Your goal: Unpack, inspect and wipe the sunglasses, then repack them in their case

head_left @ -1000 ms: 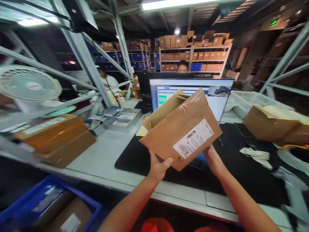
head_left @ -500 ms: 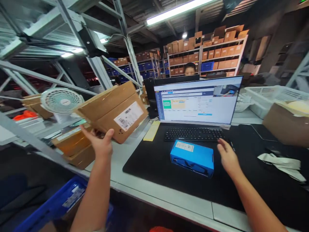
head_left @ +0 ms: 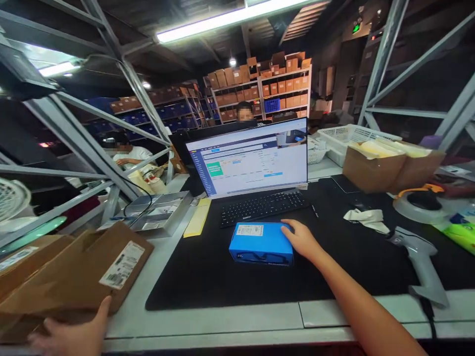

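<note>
At the lower left, my left hand (head_left: 76,333) is at the near edge of a flattish brown cardboard box (head_left: 77,267) with a white barcode label; its thumb is up and its fingers are spread. The box rests tilted at the table's left end, against another carton. My right hand (head_left: 302,240) is on the right end of a blue box (head_left: 261,240), fingers over its far corner. This blue box, with a white label on top and glasses pictured on its front, lies on the black mat (head_left: 208,282).
Behind the blue box are a keyboard (head_left: 263,207) and a monitor (head_left: 248,163). A grey barcode scanner (head_left: 421,264), a white cloth (head_left: 367,217) and a tape roll (head_left: 419,205) lie to the right. A grey tray (head_left: 163,215) stands left. Two people are beyond the table.
The cardboard box has come down from the air onto the left end of the table, with my left hand following. My right hand has moved onto the blue box. The view has turned right.
</note>
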`<action>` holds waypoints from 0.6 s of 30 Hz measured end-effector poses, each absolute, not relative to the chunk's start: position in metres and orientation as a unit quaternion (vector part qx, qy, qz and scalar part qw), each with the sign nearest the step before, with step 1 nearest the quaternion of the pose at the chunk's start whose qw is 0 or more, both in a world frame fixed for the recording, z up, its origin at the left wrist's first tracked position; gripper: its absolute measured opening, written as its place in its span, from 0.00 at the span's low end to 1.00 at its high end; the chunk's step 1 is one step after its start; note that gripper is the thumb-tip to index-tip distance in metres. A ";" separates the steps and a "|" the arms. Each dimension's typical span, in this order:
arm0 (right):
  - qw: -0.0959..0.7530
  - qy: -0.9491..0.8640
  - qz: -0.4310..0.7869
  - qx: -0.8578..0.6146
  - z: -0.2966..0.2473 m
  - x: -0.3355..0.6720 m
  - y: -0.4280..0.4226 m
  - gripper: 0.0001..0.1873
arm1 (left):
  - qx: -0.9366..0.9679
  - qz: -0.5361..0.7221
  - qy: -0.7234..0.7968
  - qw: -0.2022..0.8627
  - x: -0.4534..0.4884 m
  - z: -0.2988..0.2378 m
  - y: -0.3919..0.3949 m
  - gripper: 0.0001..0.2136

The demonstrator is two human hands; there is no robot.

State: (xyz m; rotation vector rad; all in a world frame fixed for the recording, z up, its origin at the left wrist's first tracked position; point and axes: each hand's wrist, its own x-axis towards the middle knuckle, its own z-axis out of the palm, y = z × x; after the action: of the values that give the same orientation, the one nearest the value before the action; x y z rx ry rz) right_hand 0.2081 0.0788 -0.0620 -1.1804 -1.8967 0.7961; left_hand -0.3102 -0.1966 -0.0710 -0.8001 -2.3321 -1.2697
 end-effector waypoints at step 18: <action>0.151 -0.772 0.307 -0.536 -0.049 0.227 0.083 0.14 | -0.522 -0.496 -0.455 -0.524 -0.095 -0.096 0.021 0.50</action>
State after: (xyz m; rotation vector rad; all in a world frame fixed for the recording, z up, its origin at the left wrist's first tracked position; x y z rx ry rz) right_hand 0.2274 0.0828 -0.0492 -1.5394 -2.2162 0.8830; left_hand -0.0947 0.0206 -0.0958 -2.6005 -2.2683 -2.4707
